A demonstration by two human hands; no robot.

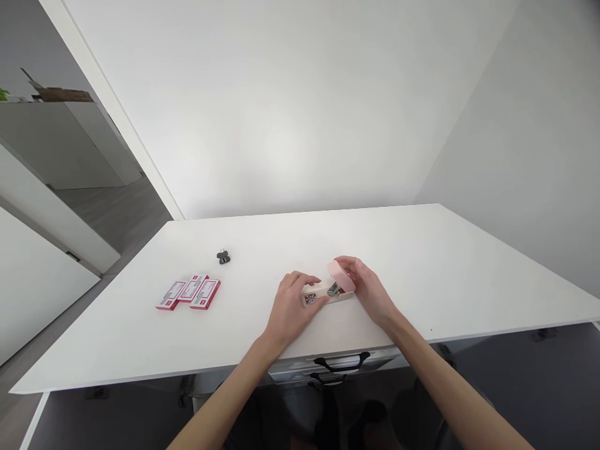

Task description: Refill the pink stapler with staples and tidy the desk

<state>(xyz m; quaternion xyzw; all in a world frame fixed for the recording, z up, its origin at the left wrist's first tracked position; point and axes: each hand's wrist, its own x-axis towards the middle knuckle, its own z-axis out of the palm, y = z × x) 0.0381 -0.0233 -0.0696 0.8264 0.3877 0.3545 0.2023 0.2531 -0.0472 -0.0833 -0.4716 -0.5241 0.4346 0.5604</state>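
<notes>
A pale pink stapler lies on the white table, its top cover swung up and the metal staple channel showing. My left hand grips the front end of its base with thumb and fingers closed round it. My right hand holds the raised pink cover at the back end, fingers curled over it. Three red and white staple boxes lie side by side to the left, well apart from both hands.
A small black binder clip sits behind the staple boxes. The table's near edge runs just below my wrists, with a case and black handle under it. White walls close off the back and right.
</notes>
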